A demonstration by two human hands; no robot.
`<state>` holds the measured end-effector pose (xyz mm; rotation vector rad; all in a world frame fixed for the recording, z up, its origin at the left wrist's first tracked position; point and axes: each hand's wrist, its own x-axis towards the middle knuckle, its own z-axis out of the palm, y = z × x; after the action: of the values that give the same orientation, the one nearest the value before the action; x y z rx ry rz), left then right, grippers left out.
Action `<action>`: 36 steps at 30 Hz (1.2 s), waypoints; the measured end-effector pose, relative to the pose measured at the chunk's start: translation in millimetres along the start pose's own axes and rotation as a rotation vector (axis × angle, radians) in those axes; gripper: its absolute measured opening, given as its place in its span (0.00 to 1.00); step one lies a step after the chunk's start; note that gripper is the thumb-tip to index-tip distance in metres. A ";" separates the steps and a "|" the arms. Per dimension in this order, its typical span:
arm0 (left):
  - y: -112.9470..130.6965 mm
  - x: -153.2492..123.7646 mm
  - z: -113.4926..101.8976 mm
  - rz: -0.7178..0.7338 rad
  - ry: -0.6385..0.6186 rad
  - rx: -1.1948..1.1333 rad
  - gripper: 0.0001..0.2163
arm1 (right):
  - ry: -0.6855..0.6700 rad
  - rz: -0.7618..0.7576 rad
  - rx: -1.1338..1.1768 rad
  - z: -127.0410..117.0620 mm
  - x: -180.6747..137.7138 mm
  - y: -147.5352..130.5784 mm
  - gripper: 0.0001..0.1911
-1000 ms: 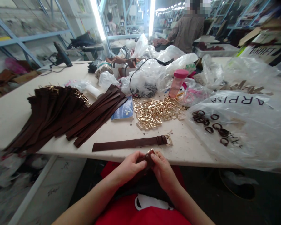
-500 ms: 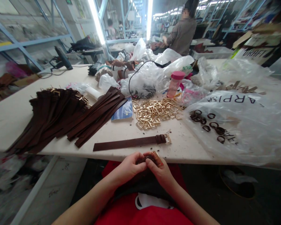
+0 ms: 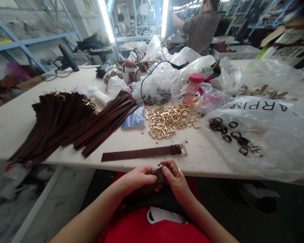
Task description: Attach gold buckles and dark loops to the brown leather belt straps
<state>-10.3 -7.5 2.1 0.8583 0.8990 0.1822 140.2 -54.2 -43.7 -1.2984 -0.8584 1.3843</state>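
Observation:
Both hands meet at the table's front edge around a dark brown leather strap (image 3: 161, 173) with a gold buckle at its end. My left hand (image 3: 142, 176) is closed on the strap from the left. My right hand (image 3: 174, 175) grips it near the gold buckle (image 3: 176, 166), thumb pressed on the leather. The rest of this strap is mostly hidden by the hands. Just beyond them a finished-looking strap (image 3: 142, 153) with loops and a buckle lies flat. Behind it is a heap of gold buckles (image 3: 164, 123).
Brown straps (image 3: 63, 118) fan out at left, with loose straps (image 3: 108, 121) over a blue booklet (image 3: 134, 117). Leather loops (image 3: 235, 135) lie on a plastic bag (image 3: 268, 148) at right. A pink bottle (image 3: 191, 89) stands behind the buckles. Another person (image 3: 201, 28) stands at the back.
My hands have turned the strap, so more brown leather shows between them and the buckle faces further right. The view has shifted slightly. The person behind has raised an arm.

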 end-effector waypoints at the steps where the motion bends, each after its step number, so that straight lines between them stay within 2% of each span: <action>1: 1.4 -0.1 -0.3 -0.003 -0.009 -0.001 0.09 | 0.000 -0.001 -0.010 -0.5 0.6 0.9 0.14; 7: 5.6 -1.6 -8.0 -0.010 -0.104 0.052 0.08 | 0.022 -0.118 -0.113 -3.4 3.8 9.1 0.12; 13: 2.0 -0.5 -8.5 -0.076 -0.119 -0.077 0.10 | -0.002 0.085 0.091 -2.1 2.4 5.6 0.15; 16: -1.3 0.2 -7.8 -0.069 -0.119 -0.097 0.10 | -0.001 0.126 0.180 -3.2 1.2 5.8 0.14; 18: -3.5 0.7 -7.6 -0.060 -0.117 -0.085 0.10 | 0.016 0.081 0.108 -4.6 0.0 6.5 0.13; 22: -5.5 1.3 -5.3 -0.045 -0.107 -0.069 0.10 | 0.012 -0.125 -0.153 -6.6 -3.9 5.8 0.11; 27: -0.6 -5.6 -0.6 -0.005 -0.151 -0.049 0.11 | -0.050 -0.164 -0.186 -7.5 -10.4 6.3 0.10; 30: 1.7 -10.9 0.5 0.026 -0.163 0.050 0.10 | -0.028 -0.128 -0.155 -7.2 -14.0 8.6 0.11; 32: 1.6 -10.6 1.3 0.037 -0.103 0.175 0.11 | -0.033 -0.105 -0.131 -6.1 -16.1 9.5 0.13; 36: 1.2 -0.4 5.9 0.159 0.047 0.522 0.10 | -0.052 -0.122 -0.084 -3.7 -18.8 9.4 0.17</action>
<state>-5.9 -10.4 5.1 1.4177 0.9371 0.1056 140.3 -75.1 -48.5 -1.2562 -1.0238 1.3031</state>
